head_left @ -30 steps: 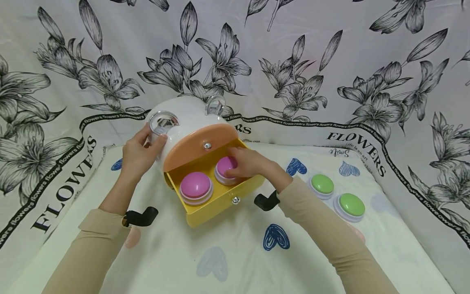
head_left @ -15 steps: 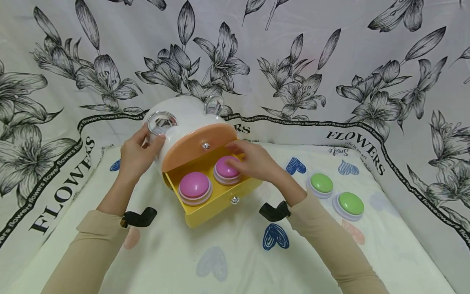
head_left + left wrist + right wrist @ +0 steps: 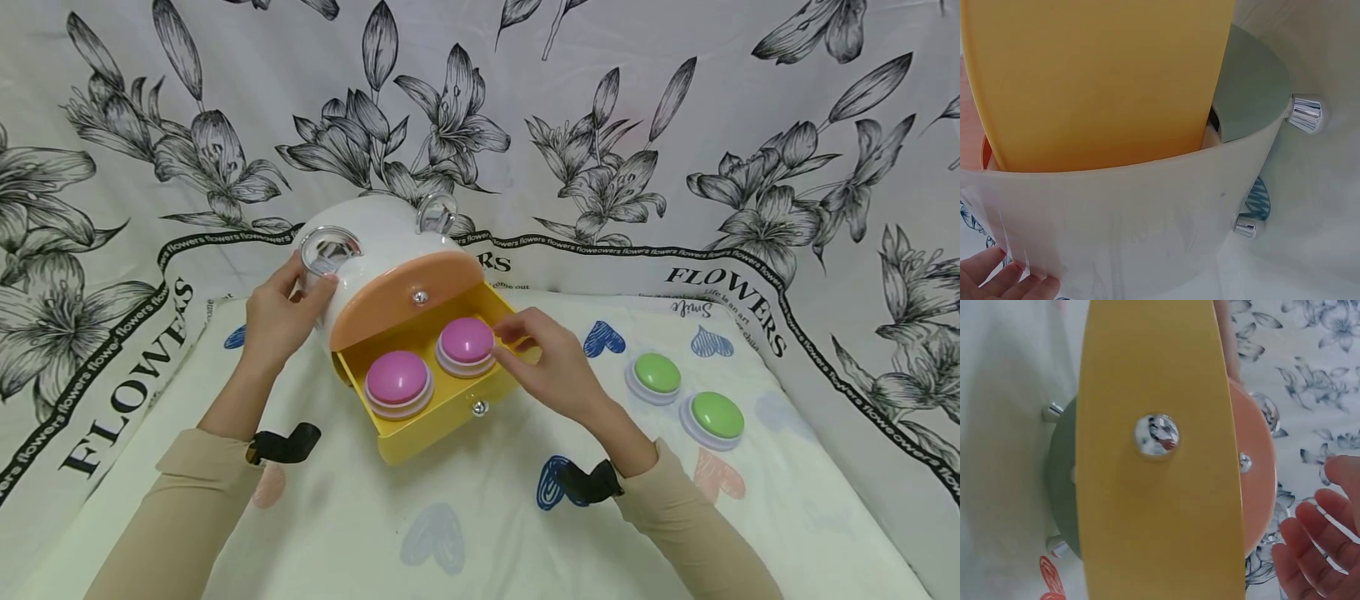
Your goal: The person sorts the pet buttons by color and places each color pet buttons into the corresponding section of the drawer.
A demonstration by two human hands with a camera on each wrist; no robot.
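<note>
A rounded white drawer box (image 3: 386, 229) stands left of centre, its yellow drawer (image 3: 431, 433) pulled out below a shut orange drawer (image 3: 408, 300). Two round push buttons with pink domes, a left one (image 3: 397, 379) and a right one (image 3: 465, 343), sit inside the yellow drawer. My left hand (image 3: 281, 312) holds the box's left side, thumb in front below a silver ring; its fingertips press the white shell (image 3: 1122, 231) in the left wrist view. My right hand (image 3: 551, 362) hovers at the drawer's right end, fingers loosely bent around nothing.
Two green-domed push buttons, one nearer the drawer (image 3: 657, 373) and one farther right (image 3: 717, 415), lie on the white heart-print cloth (image 3: 495, 533). A flower-print curtain (image 3: 585, 217) rises behind. A green drawer (image 3: 1254, 87) shows under the yellow one in the left wrist view.
My right hand has let go of the right pink push button and drawn back to the right and toward me. The button stays in the drawer. My left hand keeps its place.
</note>
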